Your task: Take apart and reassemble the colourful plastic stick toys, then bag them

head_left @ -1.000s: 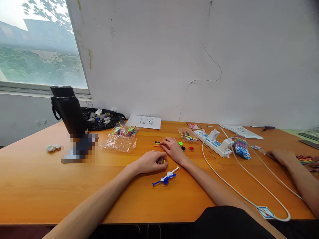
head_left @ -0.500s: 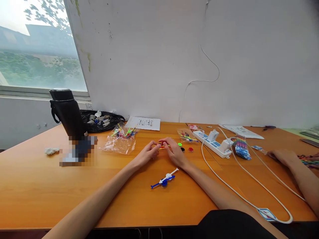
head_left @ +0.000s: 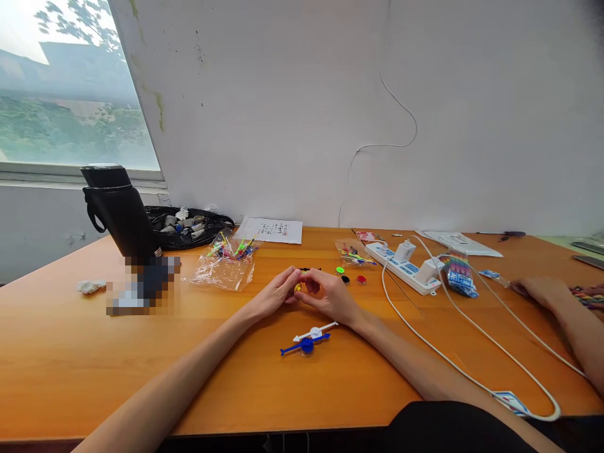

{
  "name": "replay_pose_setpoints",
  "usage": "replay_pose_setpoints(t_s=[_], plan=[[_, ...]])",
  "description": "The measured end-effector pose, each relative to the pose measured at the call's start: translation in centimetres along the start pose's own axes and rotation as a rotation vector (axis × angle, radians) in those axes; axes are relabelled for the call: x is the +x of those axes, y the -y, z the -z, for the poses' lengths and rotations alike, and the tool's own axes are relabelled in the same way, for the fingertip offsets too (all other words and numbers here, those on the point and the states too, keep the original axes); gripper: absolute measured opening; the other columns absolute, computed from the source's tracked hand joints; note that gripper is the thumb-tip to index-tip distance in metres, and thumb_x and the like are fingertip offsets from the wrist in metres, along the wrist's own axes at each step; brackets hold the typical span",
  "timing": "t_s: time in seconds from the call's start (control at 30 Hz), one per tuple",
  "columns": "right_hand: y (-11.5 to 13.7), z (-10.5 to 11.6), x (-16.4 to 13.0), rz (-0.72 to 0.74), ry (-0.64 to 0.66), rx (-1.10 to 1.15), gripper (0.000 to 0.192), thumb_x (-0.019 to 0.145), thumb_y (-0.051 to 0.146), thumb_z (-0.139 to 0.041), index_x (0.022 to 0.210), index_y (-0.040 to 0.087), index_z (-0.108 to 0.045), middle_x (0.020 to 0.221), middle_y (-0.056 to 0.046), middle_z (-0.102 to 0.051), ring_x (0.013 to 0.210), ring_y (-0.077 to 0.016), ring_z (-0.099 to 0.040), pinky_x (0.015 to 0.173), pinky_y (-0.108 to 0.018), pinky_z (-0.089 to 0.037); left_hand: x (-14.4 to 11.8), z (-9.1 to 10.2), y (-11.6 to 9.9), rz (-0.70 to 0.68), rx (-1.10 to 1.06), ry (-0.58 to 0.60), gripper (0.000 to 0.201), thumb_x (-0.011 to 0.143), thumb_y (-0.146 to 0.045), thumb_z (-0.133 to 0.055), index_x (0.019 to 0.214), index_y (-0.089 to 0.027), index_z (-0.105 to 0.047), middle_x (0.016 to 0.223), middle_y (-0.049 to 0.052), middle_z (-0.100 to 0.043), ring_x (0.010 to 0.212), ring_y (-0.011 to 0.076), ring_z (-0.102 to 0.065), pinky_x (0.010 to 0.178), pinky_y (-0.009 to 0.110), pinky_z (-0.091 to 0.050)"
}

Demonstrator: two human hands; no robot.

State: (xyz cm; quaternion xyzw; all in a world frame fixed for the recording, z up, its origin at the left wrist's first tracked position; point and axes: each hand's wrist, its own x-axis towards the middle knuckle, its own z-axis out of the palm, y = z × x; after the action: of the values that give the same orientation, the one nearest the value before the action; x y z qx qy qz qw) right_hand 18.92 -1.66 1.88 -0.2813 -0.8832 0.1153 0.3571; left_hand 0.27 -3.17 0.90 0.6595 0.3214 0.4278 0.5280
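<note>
My left hand (head_left: 277, 290) and my right hand (head_left: 333, 297) meet above the table, fingers curled in. Between their fingertips shows a small yellow plastic piece (head_left: 297, 287); the fingers cover most of it. Nearer to me lie a white arrow spinner (head_left: 315, 332) and a blue arrow spinner (head_left: 306, 345), side by side, each with a round centre. Just beyond my right hand are small round pieces: a green disc (head_left: 340, 270), a black disc (head_left: 345, 280) and a red disc (head_left: 361, 279). A dark thin piece (head_left: 317, 269) shows behind my fingers.
Clear bags of coloured arrows (head_left: 231, 258) lie beyond my hands. At right stand a power strip (head_left: 406, 270) with a looping white cable (head_left: 472, 327) and a rainbow-coloured packet (head_left: 460, 277). Another person's hand (head_left: 538, 290) rests far right. A black bottle (head_left: 117, 211) stands left.
My fingers have shifted around the small piece, and more of its yellow shows between them. The right hand has opened into a rounder curl. The view has moved slightly.
</note>
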Motion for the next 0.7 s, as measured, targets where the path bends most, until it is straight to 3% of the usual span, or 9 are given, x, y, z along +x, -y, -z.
replay_pose_setpoints(t_s=[0.17,0.33,0.53,0.7], plan=[[0.3,0.2,-0.1,-0.040,-0.052,0.015,0.022,0.093,0.039,-0.057,0.106,0.021,-0.061,0.079,-0.001,-0.063,0.070,-0.0147,-0.058,0.070,-0.026,-0.046,-0.2,0.0,-0.4,0.029,0.011,0.029,0.050,0.099,-0.061,-0.030,0.093,-0.016,-0.051,0.063,-0.006,-0.038,0.056,0.0085,-0.030,0.055,0.024,-0.026],[-0.2,1.8,-0.1,-0.192,-0.183,-0.021,0.014,0.092,0.036,-0.052,0.091,0.021,-0.052,0.068,0.003,-0.057,0.056,-0.0123,-0.052,0.056,-0.024,-0.039,-0.2,-0.1,-0.5,0.009,0.016,0.071,0.049,0.100,-0.060,-0.026,0.102,-0.017,-0.050,0.064,-0.005,-0.043,0.057,0.0101,-0.037,0.058,0.025,-0.030],[-2.1,5.0,-1.9,-0.307,-0.319,-0.271,0.036,0.099,0.038,-0.035,0.070,0.021,-0.048,0.057,0.002,-0.051,0.053,-0.0144,-0.048,0.056,-0.026,-0.032,-0.7,-0.4,-0.9,0.037,0.179,0.139,0.041,0.095,-0.055,-0.048,0.102,-0.015,-0.057,0.071,-0.003,-0.050,0.064,0.0108,-0.043,0.061,0.025,-0.033],[-3.9,7.1,-3.5,-0.502,-0.282,-0.530,0.045,0.100,0.041,-0.033,0.068,0.021,-0.058,0.058,-0.003,-0.061,0.057,-0.0187,-0.056,0.057,-0.028,-0.031,-1.1,-0.3,-1.8,0.003,0.305,0.271,0.033,0.087,-0.047,-0.063,0.100,-0.017,-0.066,0.079,0.000,-0.058,0.072,0.0119,-0.048,0.065,0.024,-0.036]])
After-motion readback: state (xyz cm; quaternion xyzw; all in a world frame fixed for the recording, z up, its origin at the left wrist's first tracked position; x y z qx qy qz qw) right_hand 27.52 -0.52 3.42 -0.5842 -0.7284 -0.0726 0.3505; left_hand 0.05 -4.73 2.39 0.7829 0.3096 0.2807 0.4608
